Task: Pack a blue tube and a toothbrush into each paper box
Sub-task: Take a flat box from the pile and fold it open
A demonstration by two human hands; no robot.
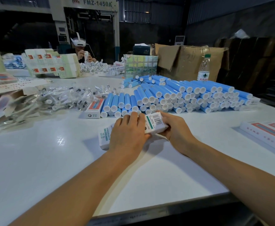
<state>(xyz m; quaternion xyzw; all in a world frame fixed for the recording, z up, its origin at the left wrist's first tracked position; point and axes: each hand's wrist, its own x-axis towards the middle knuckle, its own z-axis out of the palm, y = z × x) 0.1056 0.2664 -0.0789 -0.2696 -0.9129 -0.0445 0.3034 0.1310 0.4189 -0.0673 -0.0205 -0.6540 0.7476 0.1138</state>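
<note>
A single head-worn wide-angle view looks forward and down across the white table (52, 160), close above both forearms. The grip on the paper box (154, 123) sits near frame centre; beyond it the view reaches the blue tubes (190, 93) and a dark workshop background.

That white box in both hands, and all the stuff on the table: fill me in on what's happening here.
A person is packing kits at a white table. Both the left hand and the right hand hold one white paper box just above the table. Behind it lies a heap of blue tubes, with wrapped toothbrushes piled to the left. Another box lies beside the tubes. Across the table a second person handles a box too.
</note>
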